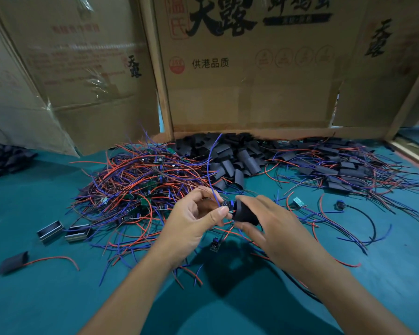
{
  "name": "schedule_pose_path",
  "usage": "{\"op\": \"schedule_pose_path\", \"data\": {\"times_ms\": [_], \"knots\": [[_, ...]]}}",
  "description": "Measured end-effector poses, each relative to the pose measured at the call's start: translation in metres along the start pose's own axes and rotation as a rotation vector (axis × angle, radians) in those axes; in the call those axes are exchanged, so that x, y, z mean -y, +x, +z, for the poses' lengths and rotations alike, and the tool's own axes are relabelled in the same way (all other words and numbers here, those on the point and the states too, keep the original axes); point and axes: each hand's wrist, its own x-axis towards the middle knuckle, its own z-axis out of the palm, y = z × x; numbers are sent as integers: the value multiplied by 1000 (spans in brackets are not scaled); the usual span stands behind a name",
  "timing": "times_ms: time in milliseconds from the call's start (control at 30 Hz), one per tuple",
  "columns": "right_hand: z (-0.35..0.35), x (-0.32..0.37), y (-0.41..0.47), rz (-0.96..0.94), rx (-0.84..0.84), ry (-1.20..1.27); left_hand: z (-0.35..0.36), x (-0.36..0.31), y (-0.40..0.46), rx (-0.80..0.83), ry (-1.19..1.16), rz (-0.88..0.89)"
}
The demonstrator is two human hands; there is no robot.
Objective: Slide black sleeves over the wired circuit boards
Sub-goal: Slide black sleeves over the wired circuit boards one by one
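A teal table [46,298] bears tangled wired boards [136,187]; heaped black sleeves [230,155]; two metal boxes [63,232]

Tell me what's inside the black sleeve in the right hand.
The black sleeve, held by the right hand, meets a circuit board pinched by the left hand. Its interior is hidden.

Printed cardboard boxes [249,68] are standing along the back of the teal table [46,298], and two small metal housings [63,232] are lying well in front of those boxes.
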Motion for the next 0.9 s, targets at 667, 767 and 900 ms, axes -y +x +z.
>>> {"op": "schedule_pose_path", "data": {"times_ms": [667,767,900], "knots": [[-7,1,-1,-111,-42,88,6,8,0,-59,-210,-111],[-5,0,-1,-109,-48,97,8,9,-1,-69,-297,-152],[-3,0,-1,-89,-41,122,11,10,0,-96,-240,-116]]}}
